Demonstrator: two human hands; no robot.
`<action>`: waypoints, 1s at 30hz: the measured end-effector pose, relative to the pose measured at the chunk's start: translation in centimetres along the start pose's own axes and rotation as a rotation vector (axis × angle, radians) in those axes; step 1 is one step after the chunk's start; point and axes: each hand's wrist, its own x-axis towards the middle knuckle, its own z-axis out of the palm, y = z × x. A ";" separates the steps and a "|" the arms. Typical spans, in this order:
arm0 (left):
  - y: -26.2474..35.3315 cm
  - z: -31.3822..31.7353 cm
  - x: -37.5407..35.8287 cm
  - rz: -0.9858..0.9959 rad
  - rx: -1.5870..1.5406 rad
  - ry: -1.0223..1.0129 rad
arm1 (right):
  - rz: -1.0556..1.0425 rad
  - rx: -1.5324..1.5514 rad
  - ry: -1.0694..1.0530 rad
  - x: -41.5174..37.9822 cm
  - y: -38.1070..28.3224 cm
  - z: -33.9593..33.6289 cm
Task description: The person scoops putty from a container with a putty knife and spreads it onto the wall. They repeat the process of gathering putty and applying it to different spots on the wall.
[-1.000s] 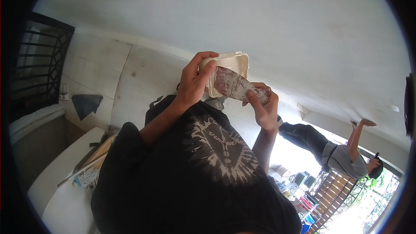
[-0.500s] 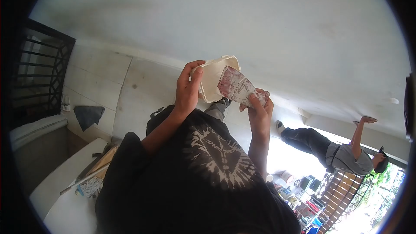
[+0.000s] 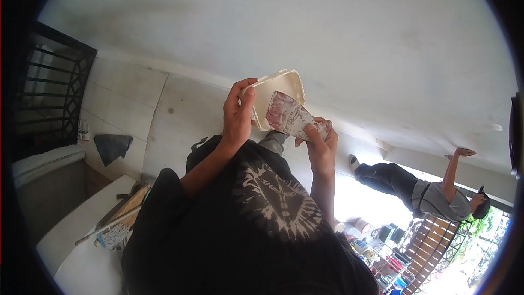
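A shallow cream-coloured tray (image 3: 265, 90) with rough rims is tilted in my left hand (image 3: 238, 117), its fingers behind the tray and the thumb on the near rim. My right hand (image 3: 321, 145) grips a flat, reddish-brown scraper (image 3: 286, 116) smeared with white, thumb on top. The scraper's wide end lies over the tray's lower right part. Whether it touches the tray, I cannot tell.
A pale wall (image 3: 349, 38) spans the top. At the right, another person (image 3: 442, 199) reaches a hand to the wall. A dark cloth (image 3: 113, 147) and a barred window (image 3: 52, 93) are at the left. Cluttered items (image 3: 385, 257) stand at the lower right.
My right hand and the scraper have moved slightly left and down, further over the tray's lower edge. The tray and my left hand have barely shifted.
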 end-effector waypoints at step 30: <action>-2.2 1.2 0.2 0.228 0.171 0.073 | 0.178 0.337 0.171 -1.6 1.6 2.4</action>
